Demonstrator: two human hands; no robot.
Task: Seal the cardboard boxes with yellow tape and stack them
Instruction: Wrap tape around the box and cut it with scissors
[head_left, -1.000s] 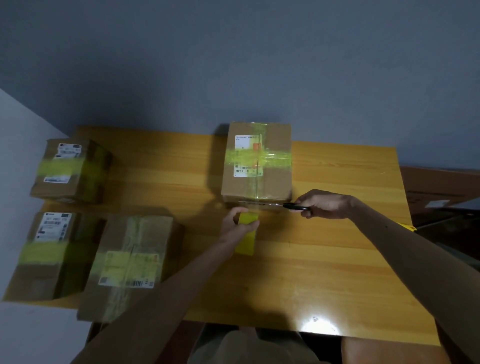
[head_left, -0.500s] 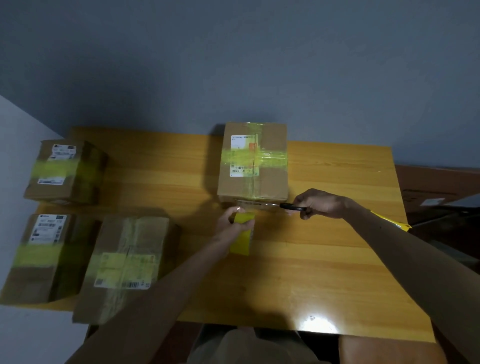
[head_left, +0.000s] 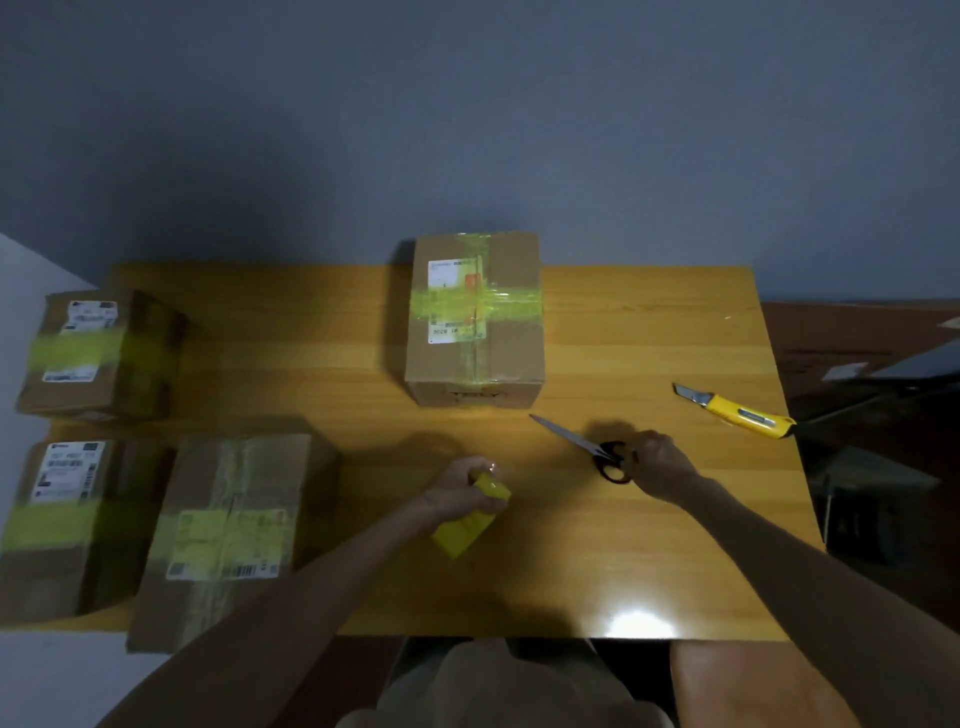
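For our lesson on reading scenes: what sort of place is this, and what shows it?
Probably a home or small-office packing spot: a plain wooden table against a bare wall, labelled cardboard boxes sealed with yellow tape, and a yellow tape roll, scissors and utility knife.

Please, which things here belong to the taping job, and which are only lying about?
For the job: yellow tape roll in the left hand; scissors in the right hand; middle box; far left box; near left box; wide box beside it.
Lying about: yellow utility knife, untouched on the table, at its right side.
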